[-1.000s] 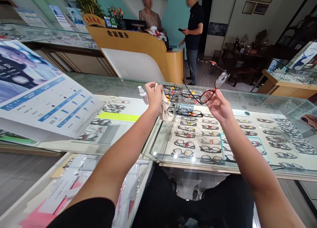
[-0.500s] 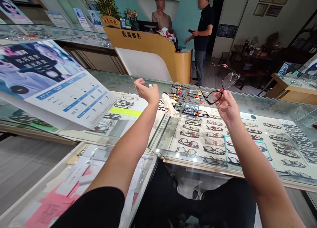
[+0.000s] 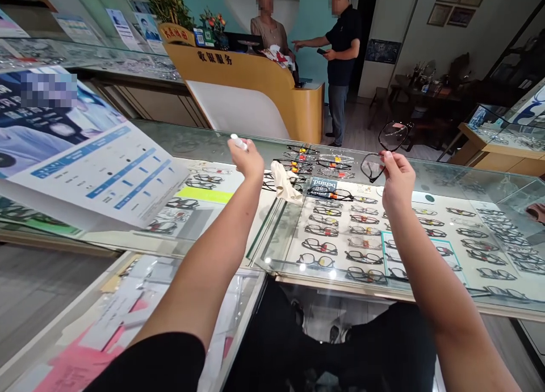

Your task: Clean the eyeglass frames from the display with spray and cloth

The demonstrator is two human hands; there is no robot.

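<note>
My right hand [image 3: 398, 179] pinches a pair of dark-rimmed eyeglasses [image 3: 371, 168] by the rim, up above the glass counter. Both lenses face me, one higher than the other. Closed around a small white bottle [image 3: 239, 142] is my left hand [image 3: 249, 159]; only the bottle's white end shows above the fingers, the rest is hidden. Below and between the hands a crumpled cream cloth [image 3: 284, 181] lies on the counter top. Several loose eyeglasses [image 3: 330, 193] rest beside it, some with orange or yellow tags on the lenses.
Rows of frames fill the glass display case [image 3: 323, 281]. A large printed card [image 3: 128, 171] stands at left, above an open drawer [image 3: 128, 318] of papers. Behind is a wooden cash desk [image 3: 238, 74], with one person [image 3: 270, 29] behind it and another person [image 3: 343, 46] beside it.
My right hand has turned the eyeglasses, so the lenses sit differently and the temples no longer spread out sideways. My left hand has rotated, showing more of the white bottle. The standing person's arm has risen.
</note>
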